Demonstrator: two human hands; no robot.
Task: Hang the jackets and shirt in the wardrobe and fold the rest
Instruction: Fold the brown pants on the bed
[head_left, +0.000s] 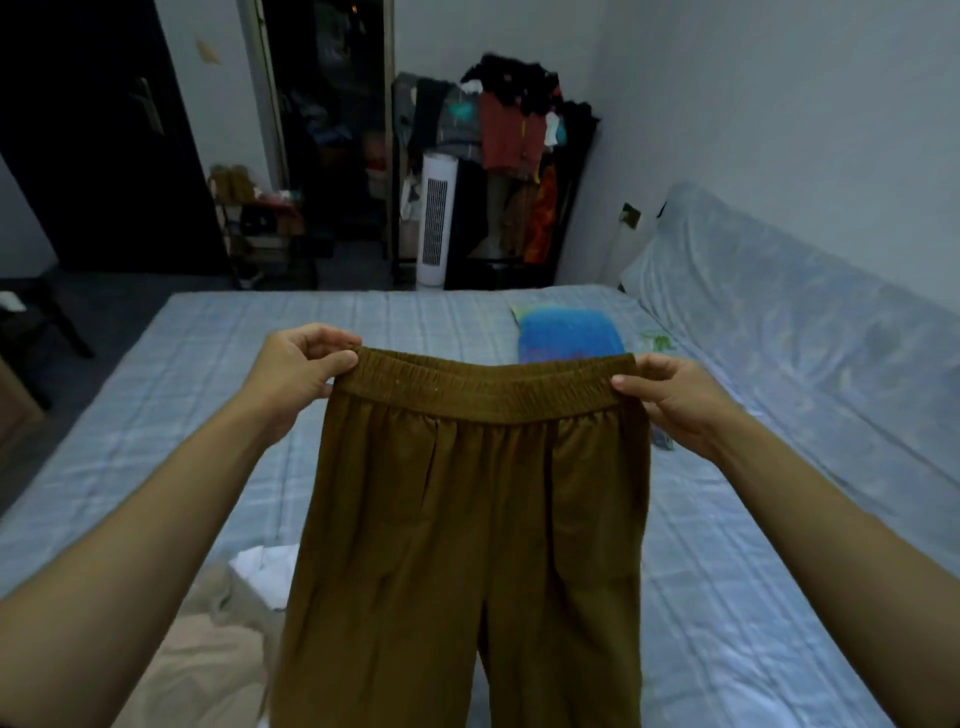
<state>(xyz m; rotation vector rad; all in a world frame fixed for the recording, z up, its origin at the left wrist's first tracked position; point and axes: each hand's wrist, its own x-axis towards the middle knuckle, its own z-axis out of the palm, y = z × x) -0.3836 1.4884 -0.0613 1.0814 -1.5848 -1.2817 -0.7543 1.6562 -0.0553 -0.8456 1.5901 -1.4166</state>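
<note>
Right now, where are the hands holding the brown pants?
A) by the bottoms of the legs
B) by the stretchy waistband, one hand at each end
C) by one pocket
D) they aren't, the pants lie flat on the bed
B: the left hand and right hand each pinch an end of the waistband of the brown pants, which hang above the bed.

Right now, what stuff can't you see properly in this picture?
- Brown trousers: leg ends cut off by the bottom edge, head view.
- Beige garment and white cloth: partly hidden behind the trousers and left arm.
- Blue item on the bed: lower edge hidden by the waistband.
- Clothes rack: dim, blurred; separate garments unclear.
</note>
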